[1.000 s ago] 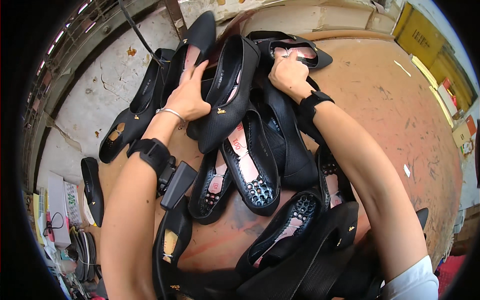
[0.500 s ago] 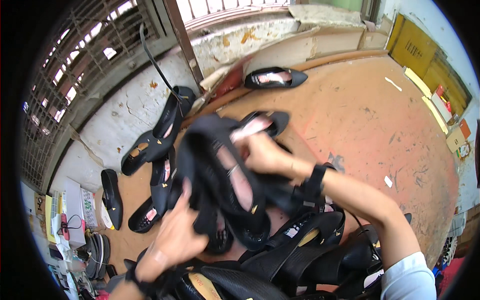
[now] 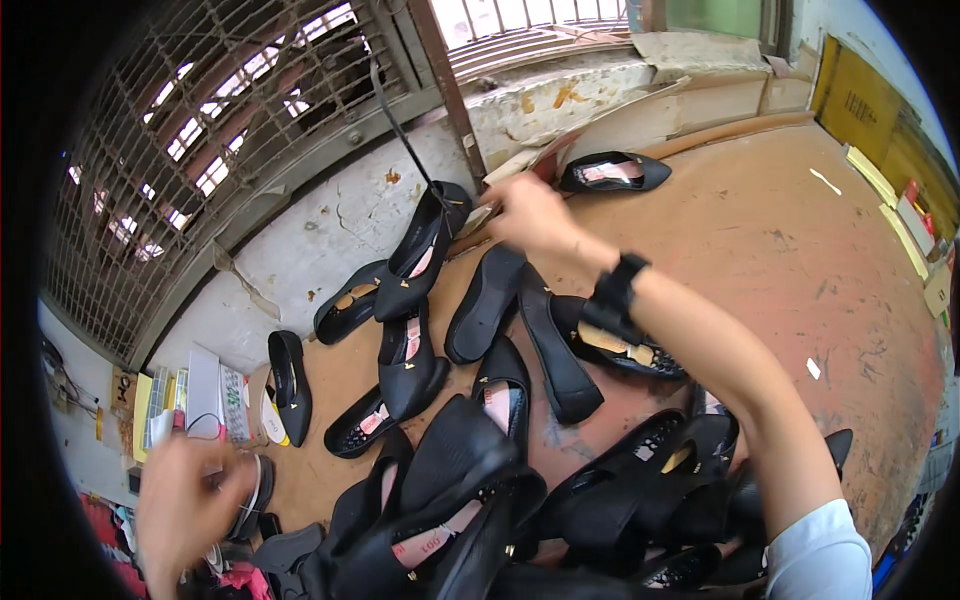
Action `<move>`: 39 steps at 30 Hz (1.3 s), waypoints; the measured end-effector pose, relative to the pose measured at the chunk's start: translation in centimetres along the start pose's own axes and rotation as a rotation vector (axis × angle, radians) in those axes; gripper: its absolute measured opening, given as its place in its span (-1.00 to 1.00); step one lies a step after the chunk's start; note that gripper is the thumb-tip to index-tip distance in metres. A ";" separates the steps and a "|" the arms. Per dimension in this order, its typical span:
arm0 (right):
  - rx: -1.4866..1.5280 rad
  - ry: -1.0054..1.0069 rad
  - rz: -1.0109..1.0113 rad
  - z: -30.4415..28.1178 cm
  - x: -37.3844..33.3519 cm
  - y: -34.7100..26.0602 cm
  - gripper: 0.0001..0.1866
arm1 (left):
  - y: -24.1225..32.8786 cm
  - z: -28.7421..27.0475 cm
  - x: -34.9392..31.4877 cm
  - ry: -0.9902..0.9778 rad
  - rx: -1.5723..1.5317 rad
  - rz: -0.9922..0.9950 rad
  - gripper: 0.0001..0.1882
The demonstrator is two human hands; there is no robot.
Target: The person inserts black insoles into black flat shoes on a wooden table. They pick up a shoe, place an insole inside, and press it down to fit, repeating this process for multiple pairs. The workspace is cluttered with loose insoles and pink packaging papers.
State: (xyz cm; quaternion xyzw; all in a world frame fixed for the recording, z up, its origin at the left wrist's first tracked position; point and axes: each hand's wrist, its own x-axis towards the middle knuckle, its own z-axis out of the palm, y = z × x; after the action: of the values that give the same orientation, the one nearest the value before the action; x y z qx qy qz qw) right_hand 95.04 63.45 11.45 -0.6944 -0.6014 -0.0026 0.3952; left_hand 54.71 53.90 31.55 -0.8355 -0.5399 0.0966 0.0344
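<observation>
My right hand [image 3: 535, 217] reaches over the table's far side, by the wall, fingers loosely bent and nothing seen in them. Just below it, a black flat shoe [image 3: 486, 300] lies tipped with its sole showing, and another black shoe [image 3: 560, 345] rests on its side. At the lower left, my left hand [image 3: 195, 495] is raised and blurred, its fingers curled with a gap at the thumb, apparently empty. Between my arms is a heap of black pointed flats [image 3: 440, 535] with small gold ornaments and pink or tan insoles. The heap's lower part is cut off by the frame edge.
A single black flat [image 3: 615, 172] lies at the brown table's [image 3: 740, 250] back edge. More flats [image 3: 405, 265] lean against the white wall, near a dark cord [image 3: 400, 135]. Boxes and papers [image 3: 205, 390] stand at left. A yellow board [image 3: 870, 115] is at far right.
The black shoes between my hands have been let go and lie on the table. My right hand has moved up toward the wall; my left has swung out to the left. The view has shifted.
</observation>
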 end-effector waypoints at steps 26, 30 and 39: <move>0.198 -0.422 0.004 9.5 -9.4 5.7 -0.77 | 7.4 23.9 24.8 -0.035 -0.627 0.236 -0.18; 0.523 -0.678 -0.056 6.3 -14.4 -1.0 -0.71 | 2.6 20.9 14.2 -0.269 -0.708 0.238 -0.28; 0.740 -0.756 -0.312 -6.3 -19.8 -21.8 -0.82 | -3.0 4.0 -8.4 -0.411 -0.668 0.098 -0.32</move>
State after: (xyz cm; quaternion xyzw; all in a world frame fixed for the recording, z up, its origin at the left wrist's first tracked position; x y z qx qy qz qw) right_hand 74.26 42.71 18.25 -0.3643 -0.7580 0.4001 0.3643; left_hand 47.90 47.30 29.17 -0.7887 -0.4966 0.0824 -0.3529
